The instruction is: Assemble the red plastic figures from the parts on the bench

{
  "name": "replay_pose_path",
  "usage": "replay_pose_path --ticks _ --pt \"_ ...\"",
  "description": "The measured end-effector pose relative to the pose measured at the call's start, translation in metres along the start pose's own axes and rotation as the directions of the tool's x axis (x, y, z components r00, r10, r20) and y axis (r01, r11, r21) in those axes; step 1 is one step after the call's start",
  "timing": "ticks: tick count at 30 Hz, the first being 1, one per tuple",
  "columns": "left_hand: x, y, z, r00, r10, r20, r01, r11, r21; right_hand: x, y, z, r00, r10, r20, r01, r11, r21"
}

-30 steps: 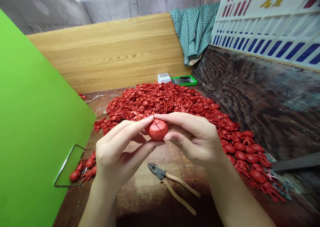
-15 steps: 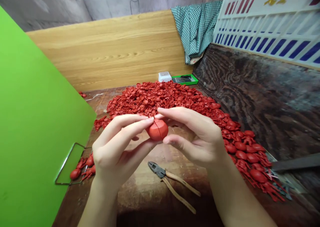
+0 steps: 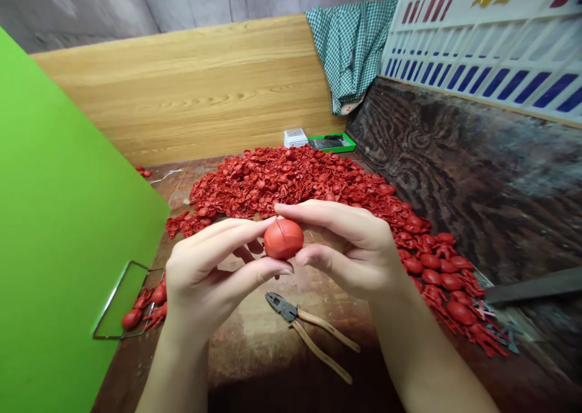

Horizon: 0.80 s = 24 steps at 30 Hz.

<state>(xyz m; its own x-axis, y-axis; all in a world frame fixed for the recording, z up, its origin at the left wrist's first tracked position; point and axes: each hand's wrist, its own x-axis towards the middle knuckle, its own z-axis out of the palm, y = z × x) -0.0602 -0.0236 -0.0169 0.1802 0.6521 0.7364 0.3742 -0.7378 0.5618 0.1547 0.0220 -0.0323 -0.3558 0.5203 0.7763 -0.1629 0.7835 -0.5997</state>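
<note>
Between my two hands, above the table, is a rounded red plastic piece [image 3: 284, 239] with a seam across its top. My left hand [image 3: 213, 261] grips its left side, fingers above and thumb below. From the right, my right hand [image 3: 354, 249] closes on it with the fingertips at the top and the thumb at its lower right edge. Below the hands, pliers [image 3: 284, 308] with tan handles lie on the worn wooden table [image 3: 245, 346]. A large heap of red plastic parts [image 3: 282, 179] spreads behind the hands.
A row of red figures [image 3: 450, 279] runs down the right side. At left stands a green panel [image 3: 68, 219] with a metal wire loop [image 3: 109, 307] and several red pieces beside it. A green tray [image 3: 345, 142], a white stack [image 3: 295, 137] and a checked cloth [image 3: 350, 55] are at the back.
The red piece has turned in my fingers, so its seam now lies nearer the top. My left thumb has shifted across its underside. The whole view has shifted slightly.
</note>
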Motion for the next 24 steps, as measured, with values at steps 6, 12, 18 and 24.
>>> replay_pose_path --ticks 6,12,18,24 --pt "-0.002 0.007 0.005 0.959 -0.277 -0.052 0.262 0.945 -0.193 0.000 -0.001 0.002 0.998 0.061 -0.023 -0.060 0.998 0.034" --pt "0.007 0.016 0.013 0.916 -0.401 -0.008 0.370 0.853 -0.369 0.001 0.001 0.003 0.999 0.049 -0.019 -0.048 0.997 0.057" --pt "0.009 0.015 0.011 0.920 -0.392 0.029 0.376 0.857 -0.352 0.000 0.005 0.001 0.998 0.051 -0.031 -0.048 0.996 0.079" --pt "0.000 -0.001 0.008 0.956 -0.291 0.040 0.294 0.946 -0.136 0.007 0.009 0.004 0.992 0.129 0.002 -0.129 0.992 -0.013"
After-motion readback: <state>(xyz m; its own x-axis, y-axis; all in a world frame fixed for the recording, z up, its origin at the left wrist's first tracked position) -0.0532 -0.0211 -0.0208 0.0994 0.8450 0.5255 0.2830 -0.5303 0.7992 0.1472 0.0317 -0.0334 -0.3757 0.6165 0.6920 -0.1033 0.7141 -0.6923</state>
